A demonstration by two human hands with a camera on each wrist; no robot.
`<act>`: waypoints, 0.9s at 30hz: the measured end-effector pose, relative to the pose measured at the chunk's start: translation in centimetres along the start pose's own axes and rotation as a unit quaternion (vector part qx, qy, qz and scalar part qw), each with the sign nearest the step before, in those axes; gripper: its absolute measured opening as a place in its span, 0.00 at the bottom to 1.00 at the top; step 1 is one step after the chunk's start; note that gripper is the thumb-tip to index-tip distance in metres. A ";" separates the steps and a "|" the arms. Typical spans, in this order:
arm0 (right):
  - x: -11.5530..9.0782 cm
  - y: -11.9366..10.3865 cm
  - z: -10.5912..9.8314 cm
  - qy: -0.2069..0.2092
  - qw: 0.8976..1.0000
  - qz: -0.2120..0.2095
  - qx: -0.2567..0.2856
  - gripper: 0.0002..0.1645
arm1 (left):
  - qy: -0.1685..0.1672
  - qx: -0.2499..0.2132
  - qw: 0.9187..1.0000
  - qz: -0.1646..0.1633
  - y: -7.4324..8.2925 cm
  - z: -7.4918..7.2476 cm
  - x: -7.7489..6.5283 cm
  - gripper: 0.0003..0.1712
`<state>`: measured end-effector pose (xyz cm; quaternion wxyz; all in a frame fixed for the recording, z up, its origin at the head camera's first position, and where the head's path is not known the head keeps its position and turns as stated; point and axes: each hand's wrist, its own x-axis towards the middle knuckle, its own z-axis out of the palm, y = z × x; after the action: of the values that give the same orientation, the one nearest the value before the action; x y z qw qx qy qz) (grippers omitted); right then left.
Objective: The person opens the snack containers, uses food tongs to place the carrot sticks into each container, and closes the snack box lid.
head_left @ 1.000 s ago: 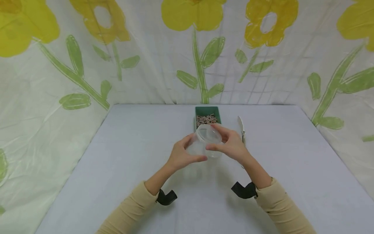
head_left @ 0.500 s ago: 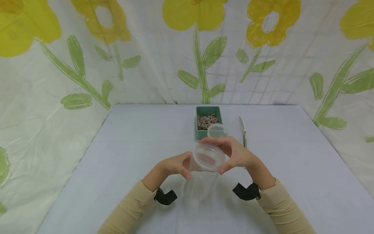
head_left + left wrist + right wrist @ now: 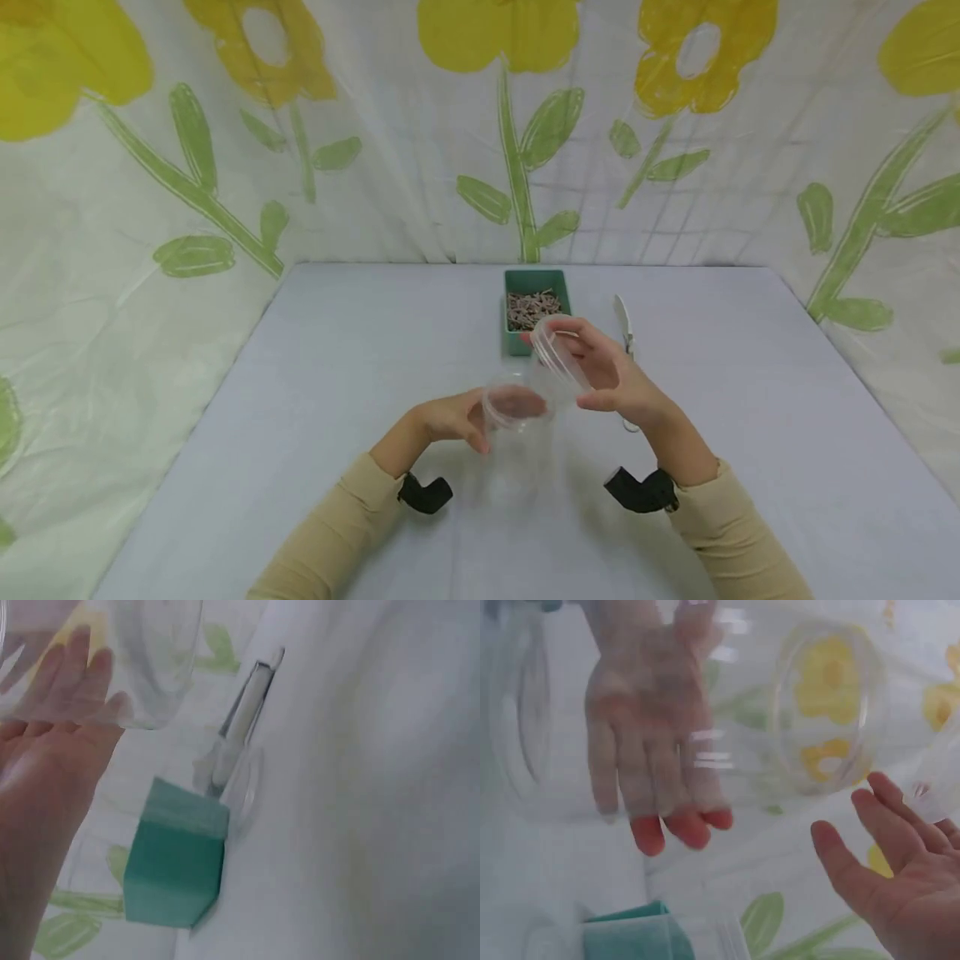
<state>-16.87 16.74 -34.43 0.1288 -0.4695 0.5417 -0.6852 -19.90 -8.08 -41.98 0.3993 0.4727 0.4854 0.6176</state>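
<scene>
My left hand (image 3: 453, 417) holds a clear plastic jar (image 3: 521, 458) from its left side, thumb toward me. The jar stands nearly upright with its round mouth uncovered, and I see nothing inside. In the right wrist view, the left palm and fingers (image 3: 656, 727) show through the jar's wall (image 3: 742, 772). My right hand (image 3: 618, 375) holds a clear round lid (image 3: 557, 358) by its edge, tilted on its side, up and to the right of the jar's mouth. The left wrist view shows the jar's lower part (image 3: 154, 667) across the left hand (image 3: 56, 765).
At the back stands a green box (image 3: 517, 343) holding brown, twig-like pieces (image 3: 532, 308). A second clear container (image 3: 724, 937) is beside it, mostly hidden behind my right hand in the head view. A long slim white-and-metal utensil (image 3: 622, 321) lies to its right.
Both hands brought the jar down toward me, and it turned more upright. Over the last half second, my right hand has lifted the lid off the mouth, up and to the right.
</scene>
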 end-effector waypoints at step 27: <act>-0.9 2.7 1.9 0.158 0.909 0.266 -0.278 0.45 | 0.364 0.119 0.917 -0.114 -1.8 -4.7 -1.0 0.48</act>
<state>-15.84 15.19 -37.28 0.0834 -0.2105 0.8283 -0.5124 -24.21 -9.75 -44.30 0.2032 0.2008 0.7179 0.6348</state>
